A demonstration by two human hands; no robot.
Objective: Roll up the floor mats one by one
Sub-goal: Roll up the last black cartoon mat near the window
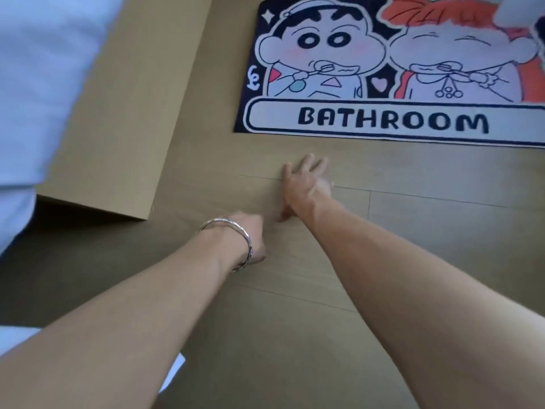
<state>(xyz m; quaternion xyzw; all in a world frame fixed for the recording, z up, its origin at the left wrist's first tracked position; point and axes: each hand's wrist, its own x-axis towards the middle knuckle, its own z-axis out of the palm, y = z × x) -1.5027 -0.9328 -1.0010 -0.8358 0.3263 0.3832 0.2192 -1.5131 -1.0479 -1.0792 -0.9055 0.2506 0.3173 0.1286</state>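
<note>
A cartoon floor mat (392, 122) lies flat on the wooden floor at the upper right, with two drawn children and the word BATHROOM along its near edge. My right hand (303, 184) stretches out over the floor just short of that near edge, fingers spread, holding nothing. My left hand (250, 231), with a silver bangle at the wrist, is lower and to the left, over bare floor; its fingers are mostly hidden behind the hand and the right forearm. Neither hand touches the mat.
A tan wooden bed frame or panel (124, 137) rises at the left, with white bedding (38, 84) on top. Wood-look floor planks (427, 246) stretch between me and the mat. A white patch (174, 370) shows under my left forearm.
</note>
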